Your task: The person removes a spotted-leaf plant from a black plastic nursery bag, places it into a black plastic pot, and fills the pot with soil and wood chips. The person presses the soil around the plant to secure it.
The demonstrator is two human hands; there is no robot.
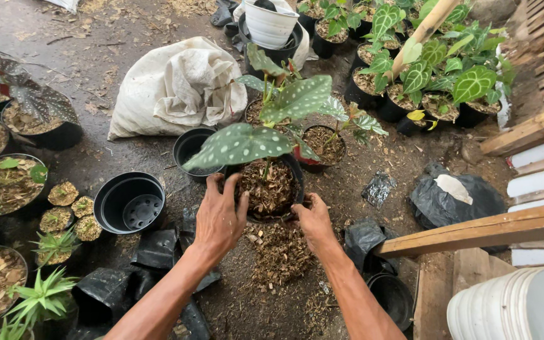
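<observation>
Both hands clasp 1 black pot (271, 189) of bark mix at centre: the left hand (220, 217) wraps its rim at 9 o'clock, the right hand (313, 221) at 4 o'clock. A spotted-leaf plant (242, 143) stands in it; an empty black pot (130, 203) sits at 9 o'clock.

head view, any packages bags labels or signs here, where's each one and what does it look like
No labels, signs or screens show.
white sack: behind the pots, upper centre, bulging, crumpled, dirty white.
black plastic bag: right of the potted plant that both hands grip, crumpled, pale scrap on top.
empty black grow bags: floor by the left hand, flattened, glossy.
</observation>
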